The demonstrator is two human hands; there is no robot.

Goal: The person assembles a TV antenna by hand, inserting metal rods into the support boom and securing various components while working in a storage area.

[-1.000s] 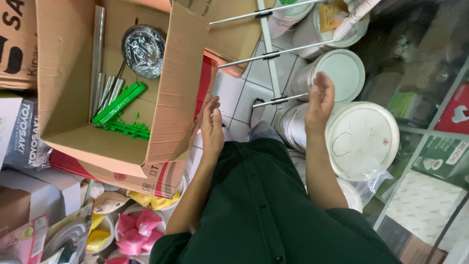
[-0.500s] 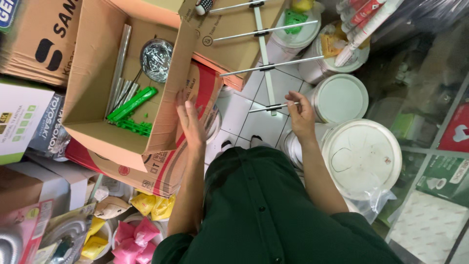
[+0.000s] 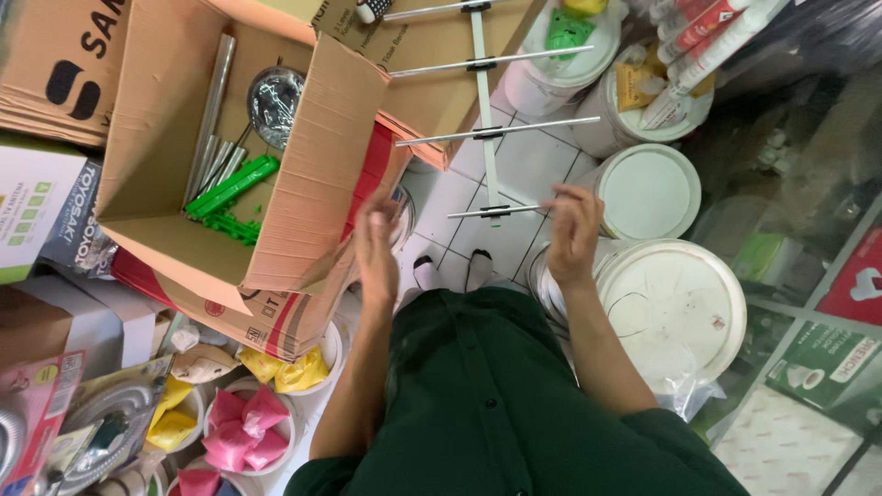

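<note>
Since half a second ago, the right hand (image 3: 571,231) has been sliding along to the end of the lowest rod (image 3: 503,210), and the left hand (image 3: 377,246) has been dropping away from the cardboard flap to hang open below it.

The person in the dark green top (image 3: 496,395) is standing over a white tiled floor (image 3: 524,165), socked feet showing just below the hands. To the left, a big open cardboard box (image 3: 303,184) is sitting on top of a red and brown carton (image 3: 276,317); inside it are lying silver tubes (image 3: 209,119), a shiny round metal piece (image 3: 274,103) and green plastic parts (image 3: 230,188). To the right, large white buckets with lids (image 3: 675,298) are standing close together, the nearest one just beside the right forearm.

On the floor ahead, the antenna (image 3: 485,110) is lying with its long white spine running away from the person and thin metal rods crossing it. The right hand's fingers are curling around the near rod's right tip, holding it lightly. The left hand is holding nothing, fingers spread, hovering just beside the box's hanging flap and well apart from the right hand.

Lower left, white tubs with pink and yellow packets (image 3: 243,427) are crowding the corner.
</note>
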